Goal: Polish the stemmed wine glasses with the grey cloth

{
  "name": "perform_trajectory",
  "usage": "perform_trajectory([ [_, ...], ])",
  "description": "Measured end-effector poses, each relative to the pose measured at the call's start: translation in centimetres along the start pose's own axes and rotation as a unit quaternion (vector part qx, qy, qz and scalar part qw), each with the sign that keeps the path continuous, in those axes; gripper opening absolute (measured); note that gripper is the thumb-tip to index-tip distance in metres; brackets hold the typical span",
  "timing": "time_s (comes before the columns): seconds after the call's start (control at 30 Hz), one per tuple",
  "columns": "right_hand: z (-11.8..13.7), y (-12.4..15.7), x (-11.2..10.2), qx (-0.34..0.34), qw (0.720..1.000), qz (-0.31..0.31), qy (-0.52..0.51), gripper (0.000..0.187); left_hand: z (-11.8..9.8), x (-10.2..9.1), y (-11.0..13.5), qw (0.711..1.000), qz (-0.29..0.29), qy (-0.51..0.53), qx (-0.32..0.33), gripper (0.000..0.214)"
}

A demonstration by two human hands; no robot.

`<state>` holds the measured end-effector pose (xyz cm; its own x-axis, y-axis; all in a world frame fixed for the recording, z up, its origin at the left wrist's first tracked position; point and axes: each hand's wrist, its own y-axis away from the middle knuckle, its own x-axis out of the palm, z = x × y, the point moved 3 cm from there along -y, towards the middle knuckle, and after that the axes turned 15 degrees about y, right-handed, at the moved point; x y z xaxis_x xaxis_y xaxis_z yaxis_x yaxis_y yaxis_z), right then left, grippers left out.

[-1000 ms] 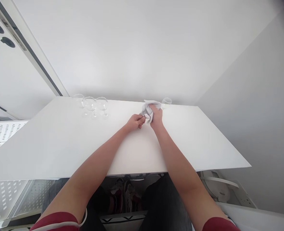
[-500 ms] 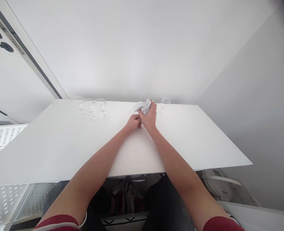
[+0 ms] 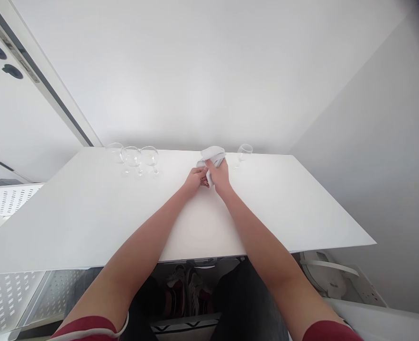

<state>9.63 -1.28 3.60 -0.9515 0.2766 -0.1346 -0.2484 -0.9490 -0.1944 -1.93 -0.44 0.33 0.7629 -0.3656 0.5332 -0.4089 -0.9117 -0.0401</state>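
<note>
I have the right hand [image 3: 219, 174] closed around a bunched white cloth [image 3: 212, 153], thumb lying over the near folds and part of the fabric hanging below it. The left hand [image 3: 194, 180] sits right against it, fingers curled in at the lower edge of the cloth; from my camera I cannot tell whether they grip anything, since the folds and the other hand cover that spot. The cloth is above the far half of the white table [image 3: 88, 218], around the middle of its width, near the wall [image 3: 202, 71]. Off to the left I see three glasses [image 3: 132, 156] grouped near the far edge, bowls up on stems. Just beyond the right hand, on its right, one more glass [image 3: 245, 149] stands apart, its clear stem hard to make out.
</note>
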Motion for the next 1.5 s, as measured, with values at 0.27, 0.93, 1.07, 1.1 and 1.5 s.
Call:
perform_trajectory([
  [0.27, 0.2, -1.0, -2.4, 0.011, 0.997, -0.069, -0.016, 0.034, 0.1, 0.8, 0.6, 0.991, 0.092, -0.085, -0.049, 0.047],
  [0.93, -0.1, -1.6, -1.3, 0.074, 0.981, 0.072, -0.166, 0.043, -0.1, 0.4, 0.3, 0.997, 0.044, -0.063, -0.018, 0.047],
  [1.07, 0.3, -0.5, -0.7, -0.006, 1.0, 0.003, -0.024, 0.053, 0.2, 0.0, -0.1, 0.999, -0.004, -0.047, -0.004, 0.041],
  [1.1, 0.4, -0.3, -0.8, -0.03, 0.999, -0.037, 0.017, 0.057, 0.3, 0.0, -0.1, 0.999, -0.003, -0.049, -0.005, 0.041],
  [1.5, -0.3, -1.8, -1.9, 0.075, 0.977, 0.095, -0.175, 0.038, -0.4, 0.5, 0.5, 0.993, 0.085, -0.054, -0.06, 0.045],
])
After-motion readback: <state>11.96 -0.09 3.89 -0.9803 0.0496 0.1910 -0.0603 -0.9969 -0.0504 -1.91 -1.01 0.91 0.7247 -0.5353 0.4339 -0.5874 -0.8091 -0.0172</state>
